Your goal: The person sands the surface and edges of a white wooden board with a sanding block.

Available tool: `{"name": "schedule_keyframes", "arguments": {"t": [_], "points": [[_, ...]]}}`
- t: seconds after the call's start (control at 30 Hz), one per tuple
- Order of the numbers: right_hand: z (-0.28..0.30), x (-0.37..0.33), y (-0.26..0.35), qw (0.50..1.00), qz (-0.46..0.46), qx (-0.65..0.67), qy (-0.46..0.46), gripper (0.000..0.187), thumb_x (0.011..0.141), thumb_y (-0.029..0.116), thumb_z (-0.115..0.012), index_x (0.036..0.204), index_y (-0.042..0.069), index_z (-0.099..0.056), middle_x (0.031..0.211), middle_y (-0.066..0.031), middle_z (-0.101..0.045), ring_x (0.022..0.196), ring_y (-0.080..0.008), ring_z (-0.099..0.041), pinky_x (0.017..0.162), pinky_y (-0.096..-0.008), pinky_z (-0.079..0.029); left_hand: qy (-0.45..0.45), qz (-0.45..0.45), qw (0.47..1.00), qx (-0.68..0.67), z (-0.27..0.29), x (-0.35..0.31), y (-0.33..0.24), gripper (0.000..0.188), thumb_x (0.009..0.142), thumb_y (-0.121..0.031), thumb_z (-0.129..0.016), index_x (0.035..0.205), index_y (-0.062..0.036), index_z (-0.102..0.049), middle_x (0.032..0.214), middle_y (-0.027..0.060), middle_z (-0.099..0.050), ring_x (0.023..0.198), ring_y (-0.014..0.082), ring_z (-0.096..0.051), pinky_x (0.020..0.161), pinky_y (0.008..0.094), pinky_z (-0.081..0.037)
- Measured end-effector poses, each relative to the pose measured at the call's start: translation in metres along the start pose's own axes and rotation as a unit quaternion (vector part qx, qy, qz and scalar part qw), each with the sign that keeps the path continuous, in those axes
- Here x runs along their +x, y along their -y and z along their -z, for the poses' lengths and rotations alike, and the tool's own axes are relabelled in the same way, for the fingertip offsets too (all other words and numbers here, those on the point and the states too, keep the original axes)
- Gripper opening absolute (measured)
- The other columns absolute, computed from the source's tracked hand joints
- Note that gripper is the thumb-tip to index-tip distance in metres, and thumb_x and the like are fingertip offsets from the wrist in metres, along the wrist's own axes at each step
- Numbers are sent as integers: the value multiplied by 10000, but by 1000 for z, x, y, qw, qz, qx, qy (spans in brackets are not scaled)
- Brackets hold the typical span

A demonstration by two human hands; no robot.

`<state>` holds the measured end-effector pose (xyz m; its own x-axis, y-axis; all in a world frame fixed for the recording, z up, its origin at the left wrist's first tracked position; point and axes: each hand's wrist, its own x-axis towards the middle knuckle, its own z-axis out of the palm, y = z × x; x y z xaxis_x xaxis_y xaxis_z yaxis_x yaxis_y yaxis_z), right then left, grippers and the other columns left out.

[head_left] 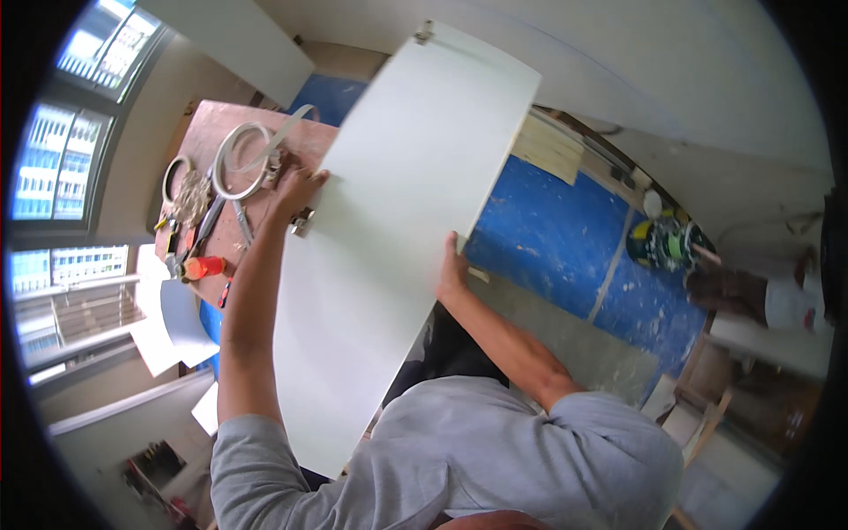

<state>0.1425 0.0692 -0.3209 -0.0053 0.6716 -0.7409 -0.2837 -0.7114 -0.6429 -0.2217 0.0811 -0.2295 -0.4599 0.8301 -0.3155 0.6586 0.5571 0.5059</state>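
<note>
A long white cabinet door [389, 221] stretches from close to my body to the far side, slanting toward the upper right. Two metal hinges are fixed along its left edge: a near hinge [301, 221] just below my left hand and a far hinge [424, 33] at the distant corner. My left hand [303, 187] grips the left edge, fingers closed over it. On the opposite edge, my right hand [452, 269] holds the door with the thumb up along the side; its other fingers are largely hidden behind the panel.
Left of the door, a reddish work table [296, 132] carries a white edging-band roll [238, 159], a tape roll [177, 179], an orange-red bottle [205, 267] and several hand tools. Blue sheeting [556, 230] covers the floor at right, with a green bucket [667, 240] on it. Windows line the left.
</note>
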Motion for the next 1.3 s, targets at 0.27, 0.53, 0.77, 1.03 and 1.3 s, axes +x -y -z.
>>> {"name": "schedule_keyframes", "arguments": {"t": [0.27, 0.53, 0.77, 1.03, 1.3], "points": [[-5, 24, 8, 998, -31, 39, 46, 725, 1010, 527, -609, 1434, -36, -436, 1308, -161, -608, 1139, -281, -657, 935, -427, -588, 58, 78, 994, -42, -4, 22, -18, 625, 959, -538, -647, 1113, 65, -701, 981, 251, -722, 904, 324, -711, 818, 432, -533], [-10, 30, 19, 997, -53, 22, 42, 736, 1028, 526, -574, 1472, -31, -388, 1373, -171, -587, 1177, -298, -646, 977, -430, -572, 78, 115, 989, -53, -10, 36, -13, 669, 937, -590, -663, 1151, 42, -702, 1023, 229, -727, 982, 317, -703, 854, 424, -528], [-17, 30, 16, 999, -39, -5, 23, 760, 1035, 522, -562, 1518, -9, -312, 1439, -174, -539, 1228, -312, -617, 1010, -432, -555, 42, 122, 990, -49, -20, 45, 5, 661, 905, -597, -702, 1004, 55, -737, 945, 216, -731, 919, 315, -706, 813, 425, -525], [-15, 26, 19, 996, -16, 9, 89, 719, 1055, 541, -503, 1486, -16, -358, 1431, -166, -544, 1235, -299, -609, 1033, -422, -535, 42, 179, 981, 57, -28, 68, 11, 690, 843, -573, -759, 1055, 83, -735, 1014, 249, -736, 961, 396, -718, 864, 429, -551], [-10, 35, 16, 996, -10, 17, 90, 688, 1060, 534, -498, 1431, -43, -445, 1398, -148, -578, 1229, -287, -612, 1047, -413, -518, -87, 195, 976, 48, -45, 44, -33, 400, 867, -318, -733, 983, 64, -747, 1037, 271, -727, 1033, 424, -702, 902, 476, -556]]}}
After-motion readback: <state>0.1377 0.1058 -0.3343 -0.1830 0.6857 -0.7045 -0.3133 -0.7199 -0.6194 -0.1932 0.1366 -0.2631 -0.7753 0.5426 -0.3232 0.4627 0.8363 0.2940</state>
